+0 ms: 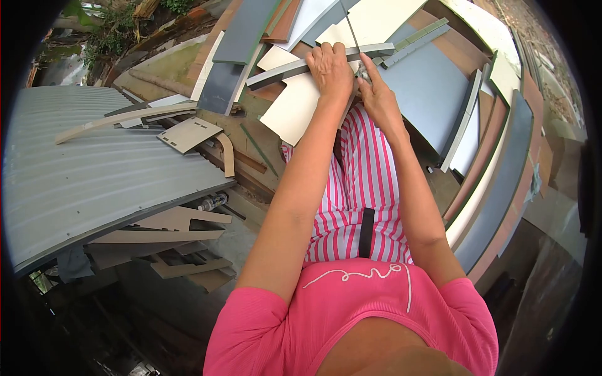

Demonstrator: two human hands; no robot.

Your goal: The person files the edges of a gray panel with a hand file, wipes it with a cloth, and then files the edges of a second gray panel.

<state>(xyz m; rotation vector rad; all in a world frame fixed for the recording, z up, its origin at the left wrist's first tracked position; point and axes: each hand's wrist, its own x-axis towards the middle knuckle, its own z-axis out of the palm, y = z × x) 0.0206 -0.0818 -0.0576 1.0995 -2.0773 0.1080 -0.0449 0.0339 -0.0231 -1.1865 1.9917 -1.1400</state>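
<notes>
My left hand (332, 70) is closed over a long grey-edged strip (282, 73), pressing it onto the pile of boards. The strip lies slanted across the pile, its right end beyond my hand. Beside it, my right hand (380, 99) is wrapped round a tool with a long, thin, dark blade (350, 26). The blade points away from me and crosses the strip just right of my left hand. Most of the tool's handle is hidden by my fingers. Under both hands lie cream boards (293, 108), and a large grey-blue board (433, 88) is on the right.
Stacked long panels (501, 182) curve along my right side. Left of me is a corrugated metal sheet (94, 156) with a holed board (189, 134) at its edge. Below it are cut board pieces (169, 236) and a can (213, 201).
</notes>
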